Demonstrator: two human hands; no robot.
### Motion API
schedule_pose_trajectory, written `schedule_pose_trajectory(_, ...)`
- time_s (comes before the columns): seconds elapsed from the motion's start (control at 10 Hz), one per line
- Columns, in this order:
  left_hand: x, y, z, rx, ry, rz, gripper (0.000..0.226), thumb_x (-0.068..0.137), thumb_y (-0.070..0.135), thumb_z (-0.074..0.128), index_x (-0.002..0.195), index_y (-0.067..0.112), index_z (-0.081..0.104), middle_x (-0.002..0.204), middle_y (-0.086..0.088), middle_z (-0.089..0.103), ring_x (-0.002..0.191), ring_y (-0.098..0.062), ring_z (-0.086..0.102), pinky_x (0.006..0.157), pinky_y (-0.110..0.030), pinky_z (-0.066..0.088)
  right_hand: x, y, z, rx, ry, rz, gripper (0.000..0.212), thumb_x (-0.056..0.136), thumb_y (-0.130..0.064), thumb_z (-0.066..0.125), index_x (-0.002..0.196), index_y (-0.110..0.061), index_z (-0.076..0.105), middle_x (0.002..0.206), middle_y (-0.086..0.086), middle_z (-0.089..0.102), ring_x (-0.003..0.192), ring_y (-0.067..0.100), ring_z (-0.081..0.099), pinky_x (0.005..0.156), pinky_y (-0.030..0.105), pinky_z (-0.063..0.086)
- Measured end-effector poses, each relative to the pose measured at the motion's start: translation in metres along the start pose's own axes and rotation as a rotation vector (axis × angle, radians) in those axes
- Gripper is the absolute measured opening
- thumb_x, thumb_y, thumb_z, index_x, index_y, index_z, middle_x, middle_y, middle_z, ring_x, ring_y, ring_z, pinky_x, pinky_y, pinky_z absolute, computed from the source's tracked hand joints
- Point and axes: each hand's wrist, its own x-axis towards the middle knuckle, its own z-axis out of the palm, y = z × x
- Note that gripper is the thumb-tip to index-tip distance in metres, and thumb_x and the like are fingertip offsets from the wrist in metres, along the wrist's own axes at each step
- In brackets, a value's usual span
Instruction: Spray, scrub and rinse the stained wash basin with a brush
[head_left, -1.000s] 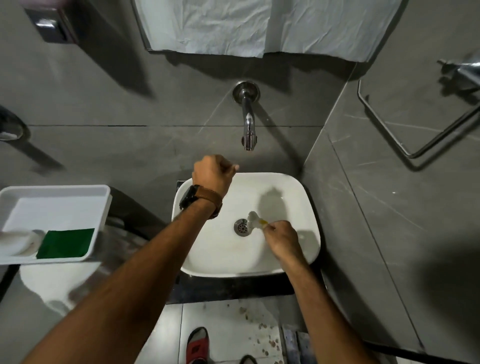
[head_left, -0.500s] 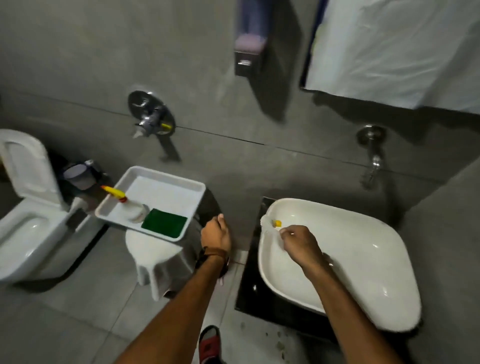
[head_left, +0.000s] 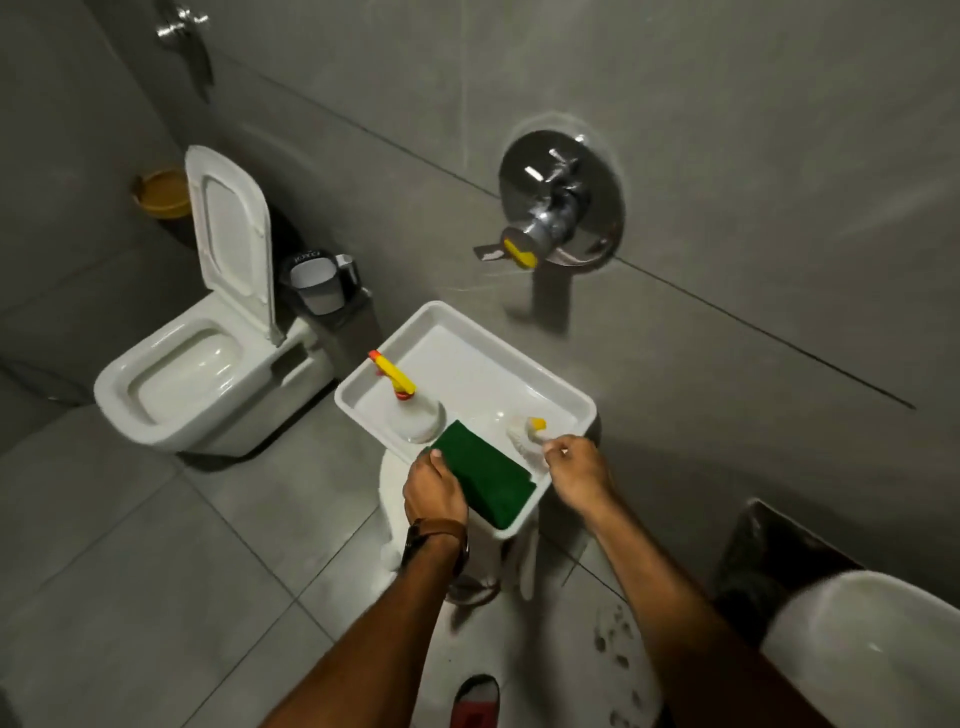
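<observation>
A white tray (head_left: 470, 358) sits on a white stool, left of the wash basin (head_left: 878, 629), whose rim shows at the bottom right. In the tray lie a white spray bottle (head_left: 415, 415) with a yellow and red trigger, and a green scouring pad (head_left: 488, 475). My right hand (head_left: 574, 470) grips a small brush (head_left: 522, 434) with white bristles and a yellow handle; the brush head rests in the tray's right corner. My left hand (head_left: 434, 491) closes on the pad's near left edge, thumb on top of it.
A white toilet (head_left: 176, 379) with its lid up stands to the left, a small bin (head_left: 317, 286) beside it. A chrome wall valve (head_left: 561, 208) juts out above the tray. My red sandal (head_left: 475, 701) is on the grey floor tiles near some stains.
My view swung left from the basin to the tray. My right hand carried the brush out of the basin into the tray. My left hand moved onto the green pad.
</observation>
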Motion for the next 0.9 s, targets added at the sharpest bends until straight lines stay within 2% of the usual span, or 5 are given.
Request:
schedule_pose_trajectory(0.2, 0.058, -0.027, 0.033, -0.134, 0.124, -0.072, 0.050, 0.103, 0.015, 0.040, 0.144, -0.012, 0.030, 0.150, -0.030, 0.034, 0.138, -0.044, 0.036, 0.115, -0.044, 0.028, 0.076, -0.009, 0.056, -0.309, -0.095, -0.152, 0.033, 0.103, -0.023, 0.046, 0.134, -0.025, 0.057, 0.133, 0.004, 0.064, 0.116, 0.030, 0.061, 0.093, 0.037, 0.052)
schedule_pose_trajectory(0.4, 0.082, -0.046, 0.070, -0.284, 0.193, -0.142, 0.059, 0.103, 0.011, 0.039, 0.154, -0.002, 0.012, 0.159, -0.022, 0.021, 0.146, -0.036, 0.026, 0.118, -0.031, 0.021, 0.112, 0.008, 0.090, -0.435, -0.083, -0.298, 0.041, 0.100, -0.012, 0.047, 0.137, -0.028, 0.049, 0.129, 0.006, 0.060, 0.112, 0.030, 0.053, 0.095, 0.045, 0.048)
schedule_pose_trajectory(0.6, 0.082, -0.056, 0.092, -0.283, 0.218, -0.168, 0.076, 0.090, -0.010, 0.035, 0.156, 0.005, 0.002, 0.159, -0.021, 0.020, 0.146, -0.037, 0.026, 0.113, -0.026, 0.024, 0.123, 0.024, 0.100, -0.563, -0.098, -0.238, 0.060, 0.091, -0.005, 0.056, 0.142, -0.035, 0.043, 0.128, 0.002, 0.059, 0.118, 0.026, 0.053, 0.097, 0.044, 0.042)
schedule_pose_trajectory(0.8, 0.079, -0.047, 0.077, -0.248, 0.183, -0.172, 0.069, 0.092, -0.010, 0.035, 0.154, -0.002, 0.006, 0.163, -0.020, 0.011, 0.150, -0.033, 0.017, 0.117, -0.023, 0.014, 0.102, 0.016, 0.077, -0.307, -0.064, -0.245, 0.050, 0.096, -0.013, 0.058, 0.145, -0.022, 0.049, 0.129, 0.007, 0.063, 0.120, 0.028, 0.058, 0.105, 0.042, 0.047)
schedule_pose_trajectory(0.9, 0.068, -0.029, 0.065, -0.223, 0.218, -0.096, 0.061, 0.098, -0.001, 0.036, 0.154, -0.004, 0.010, 0.163, -0.018, 0.011, 0.151, -0.032, 0.017, 0.122, -0.032, 0.016, 0.070, 0.010, 0.047, -0.089, -0.006, -0.160, 0.029, 0.094, -0.024, 0.063, 0.123, -0.024, 0.066, 0.109, 0.001, 0.073, 0.102, 0.021, 0.069, 0.092, 0.039, 0.057)
